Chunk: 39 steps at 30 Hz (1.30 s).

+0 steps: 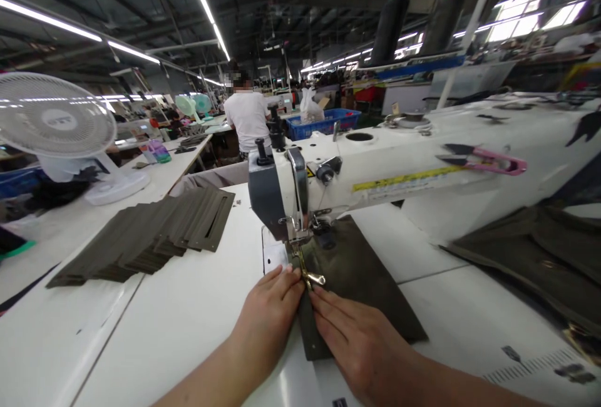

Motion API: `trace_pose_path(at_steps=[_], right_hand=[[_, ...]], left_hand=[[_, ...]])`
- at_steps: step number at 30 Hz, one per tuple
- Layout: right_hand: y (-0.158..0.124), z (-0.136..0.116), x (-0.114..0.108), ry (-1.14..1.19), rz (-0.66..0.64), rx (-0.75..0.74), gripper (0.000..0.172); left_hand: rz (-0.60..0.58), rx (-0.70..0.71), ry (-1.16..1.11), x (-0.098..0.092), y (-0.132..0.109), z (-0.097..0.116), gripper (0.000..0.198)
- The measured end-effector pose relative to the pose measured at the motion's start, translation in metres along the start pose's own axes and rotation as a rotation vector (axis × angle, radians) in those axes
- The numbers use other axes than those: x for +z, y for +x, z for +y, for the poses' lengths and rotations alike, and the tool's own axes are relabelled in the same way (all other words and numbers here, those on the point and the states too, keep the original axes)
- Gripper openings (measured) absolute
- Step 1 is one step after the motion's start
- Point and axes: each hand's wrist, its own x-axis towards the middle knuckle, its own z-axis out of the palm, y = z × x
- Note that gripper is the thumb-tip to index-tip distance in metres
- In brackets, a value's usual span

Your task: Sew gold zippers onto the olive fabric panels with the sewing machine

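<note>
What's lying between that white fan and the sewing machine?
A fanned stack of olive cloth pieces lies on the white table between the fan and the sewing machine, in the head camera view.

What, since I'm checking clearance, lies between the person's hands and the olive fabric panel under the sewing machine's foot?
Nothing visible: the left hand and right hand rest directly on the olive fabric panel. A small brass piece lies between the fingertips, in front of the presser foot.

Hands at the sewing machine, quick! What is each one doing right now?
Left hand: open, fingers pressed flat on the olive fabric panel, not closed around anything.
Right hand: open, fingers pressed flat on the same panel.
</note>
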Motion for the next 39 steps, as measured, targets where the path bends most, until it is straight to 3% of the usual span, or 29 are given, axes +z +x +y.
trace_pose_path(at_steps=[4, 10, 14, 18, 23, 28, 33, 39], right_hand=[[0.006, 0.008, 0.006, 0.018, 0.008, -0.007, 0.034], [0.012, 0.015, 0.014, 0.025, 0.023, 0.006, 0.032], [0.017, 0.016, -0.004, 0.163, -0.024, 0.054, 0.027], [0.026, 0.025, -0.02, 0.284, -0.069, 0.242, 0.023], [0.044, 0.05, 0.005, -0.039, -0.201, 0.384, 0.011], [0.052, 0.06, 0.022, -0.025, -0.269, 0.4, 0.015], [0.052, 0.056, 0.019, -0.026, -0.251, 0.568, 0.014], [0.061, 0.06, 0.031, -0.087, -0.274, 0.755, 0.022]], left_hand=[[0.034, 0.003, -0.011, 0.004, 0.006, -0.007, 0.023], [-0.008, -0.04, -0.028, 0.009, 0.009, -0.017, 0.021], [-0.098, -0.076, -0.077, 0.006, 0.008, -0.016, 0.024], [-0.234, -0.126, -0.081, -0.003, 0.008, -0.008, 0.041], [-0.288, -0.222, -0.031, -0.009, 0.01, 0.0, 0.045], [-0.269, -0.206, -0.061, -0.007, 0.008, 0.001, 0.048], [-0.233, -0.201, -0.109, -0.005, 0.006, 0.0, 0.048], [-0.276, -0.168, -0.1, -0.004, 0.007, -0.001, 0.052]])
